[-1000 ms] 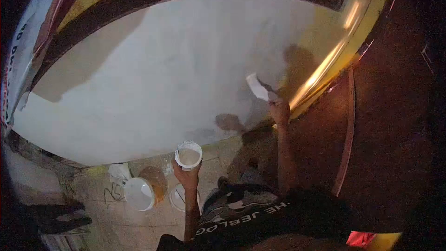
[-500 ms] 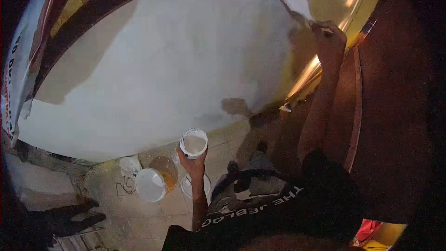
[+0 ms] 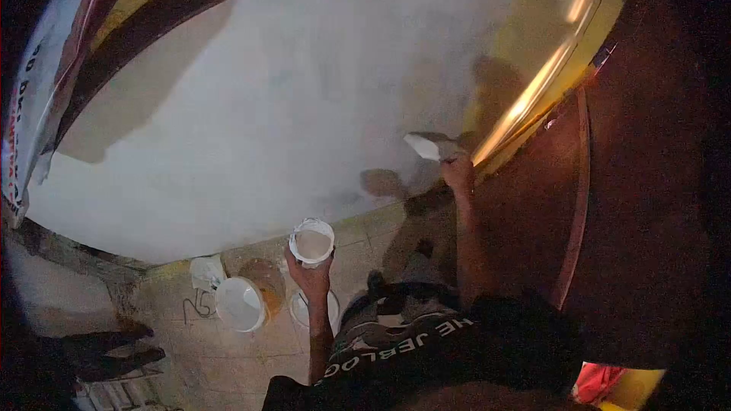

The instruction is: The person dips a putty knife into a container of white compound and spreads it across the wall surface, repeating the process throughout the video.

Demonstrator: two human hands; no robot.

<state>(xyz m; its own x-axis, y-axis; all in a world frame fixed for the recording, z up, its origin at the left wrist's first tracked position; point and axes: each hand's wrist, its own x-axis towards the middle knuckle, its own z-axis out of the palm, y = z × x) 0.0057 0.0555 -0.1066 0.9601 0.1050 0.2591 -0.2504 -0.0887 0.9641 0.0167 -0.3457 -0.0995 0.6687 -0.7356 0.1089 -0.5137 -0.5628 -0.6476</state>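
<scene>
A white cup (image 3: 312,226) is held by the left hand (image 3: 311,278), its sides wrapped by thumb and fingers, its mouth turned toward the camera. A pale substance (image 3: 313,244) is contained in it. To the upper right of the cup, a flat white tool (image 3: 422,146) is gripped at one end by the right hand (image 3: 459,173); whether the wall (image 3: 266,122) is touched by it cannot be told. The wall is seen beyond the cup, mostly white, and is bordered at upper right by a shiny yellow strip (image 3: 533,95). Below left of the cup, a white bucket (image 3: 234,307) is set on the tiled floor (image 3: 236,361). Below right, a black shirt (image 3: 502,342) is printed with white letters.
</scene>
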